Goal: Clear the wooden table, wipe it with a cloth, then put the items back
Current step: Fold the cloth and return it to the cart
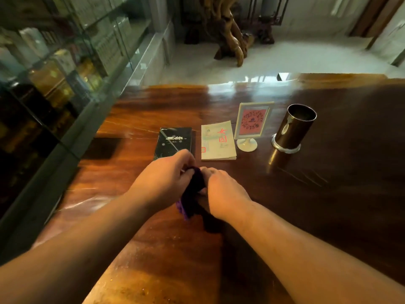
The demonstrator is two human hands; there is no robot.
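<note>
A dark purple cloth is bunched between both my hands above the glossy wooden table. My left hand grips its left side and my right hand grips its right side. Just beyond my hands lie a black book and a pale book with red characters, side by side. To their right stands a white-framed sign with a pink QR code. Further right stands a dark metal cylinder cup on a silver base.
A glass display cabinet runs along the table's left edge. Beyond the far table edge is white floor with a carved wooden root sculpture. The table's right side lies in shadow.
</note>
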